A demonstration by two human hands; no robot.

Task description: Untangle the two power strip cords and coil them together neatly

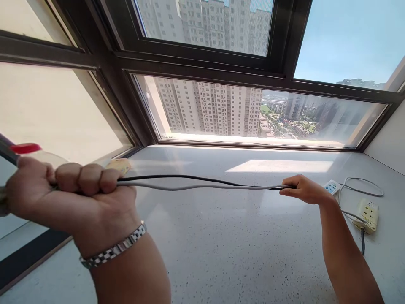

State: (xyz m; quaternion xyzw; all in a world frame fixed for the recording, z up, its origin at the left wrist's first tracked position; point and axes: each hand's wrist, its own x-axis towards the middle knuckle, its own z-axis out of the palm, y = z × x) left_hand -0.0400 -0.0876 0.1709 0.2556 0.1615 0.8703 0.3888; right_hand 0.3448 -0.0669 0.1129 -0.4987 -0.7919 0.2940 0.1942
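Note:
My left hand is a closed fist, close to the camera, gripping a black cable and a grey cable together. A metal watch band sits on that wrist. The two cables stretch taut across the speckled white sill to my right hand, which pinches their other end. Beyond my right hand lie a white and blue power strip and a cream power strip with a looped grey cord.
A white bottle with a red cap stands behind my left fist, partly hidden. A yellowish object lies on the sill near the window corner. Dark window frames enclose the sill; tall buildings show outside. A white wall rises at right.

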